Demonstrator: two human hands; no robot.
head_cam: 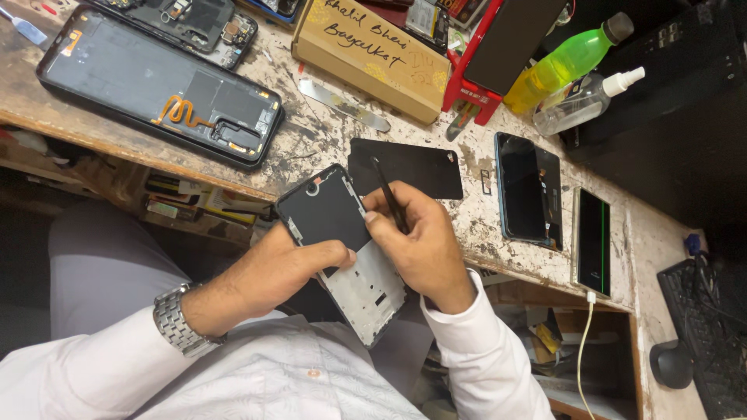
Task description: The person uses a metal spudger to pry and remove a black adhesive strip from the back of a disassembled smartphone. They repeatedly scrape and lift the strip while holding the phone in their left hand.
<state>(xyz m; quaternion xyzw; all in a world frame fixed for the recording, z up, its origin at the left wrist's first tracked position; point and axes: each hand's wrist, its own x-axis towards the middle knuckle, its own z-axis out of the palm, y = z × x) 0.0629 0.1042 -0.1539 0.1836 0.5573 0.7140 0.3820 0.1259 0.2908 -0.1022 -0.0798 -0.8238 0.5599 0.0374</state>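
The phone frame point(342, 253) is a stripped, flat rectangle held over the person's lap just off the near edge of the workbench point(482, 225), tilted so its top corner points toward eleven o'clock; its upper half is covered by a matt black sheet with a small round camera hole near the top corner, and its lower half is bare silver-grey metal with small slots and cut-outs; the left hand point(284, 268) comes in from eight o'clock, wrist bearing a steel watch point(175, 319), and grips the frame from its left side, thumb laid across the face at the line where black meets metal, the other fingers hidden beneath; the right hand point(420, 241) enters from five o'clock, fingers curled and pinched together on a thin dark tool point(389, 194) held like a pen, its upper end pointing toward twelve o'clock over a black plate point(412, 163) lying on the bench; whether the lower tip touches the frame cannot be told.
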